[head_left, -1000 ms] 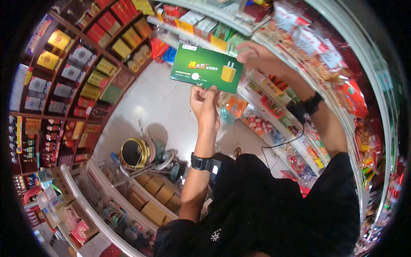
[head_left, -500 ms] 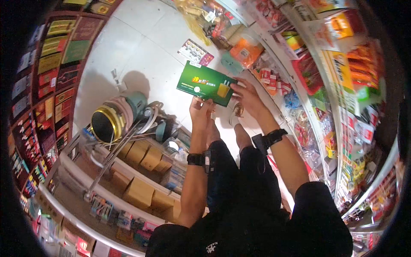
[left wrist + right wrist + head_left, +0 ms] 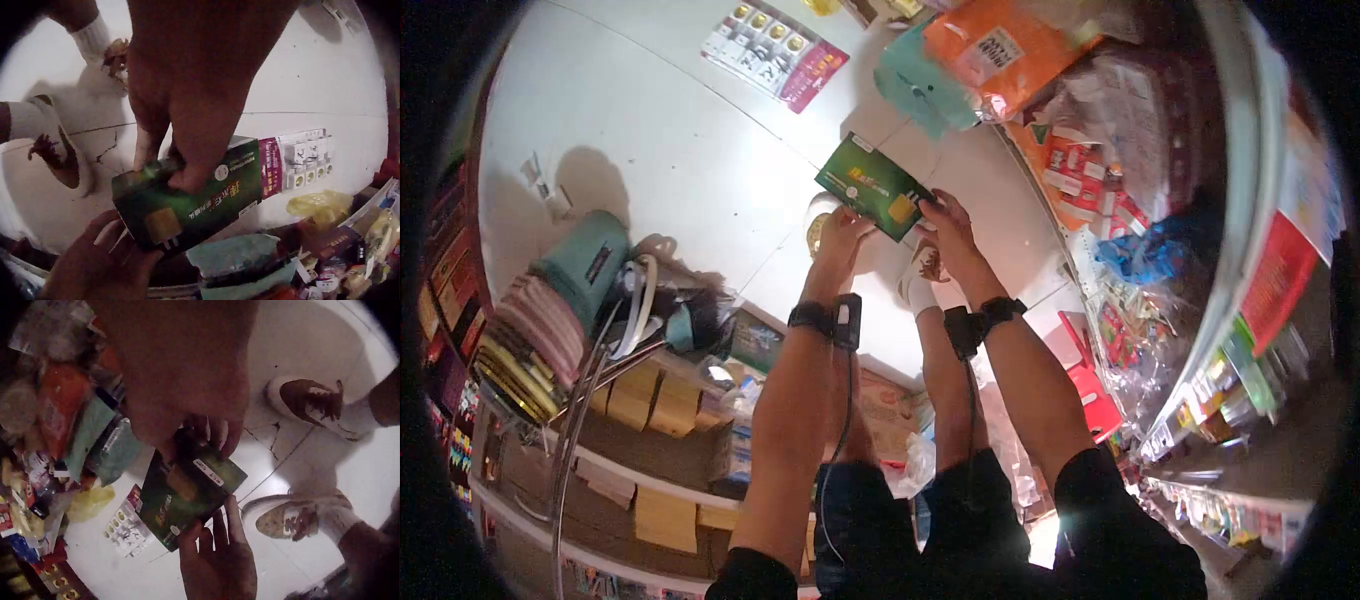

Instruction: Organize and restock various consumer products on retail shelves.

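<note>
A green box (image 3: 870,187) with a yellow plug picture is held between both hands above the floor. The left hand (image 3: 837,243) pinches its lower long edge, thumb on the printed face; in the left wrist view that thumb lies on the box (image 3: 219,194) near a white round spot. At the plug-picture end the right hand (image 3: 950,232) grips the box. In the right wrist view the right hand (image 3: 187,419) covers part of that end, and the left hand (image 3: 219,565) holds the opposite side with fingers bent around the edge.
A blister card (image 3: 775,52) lies on the white floor (image 3: 690,150). Orange (image 3: 997,55) and teal (image 3: 920,85) packages lie at the shelf foot on the right. Stacked stools (image 3: 540,335) and a metal rail stand left, beside shelves with cardboard boxes (image 3: 666,518). Two shoes are below the box.
The right hand came from the shelf side to the box and now grips its end. Both hands and the box have lowered and tilted, and the view has turned down toward the floor.
</note>
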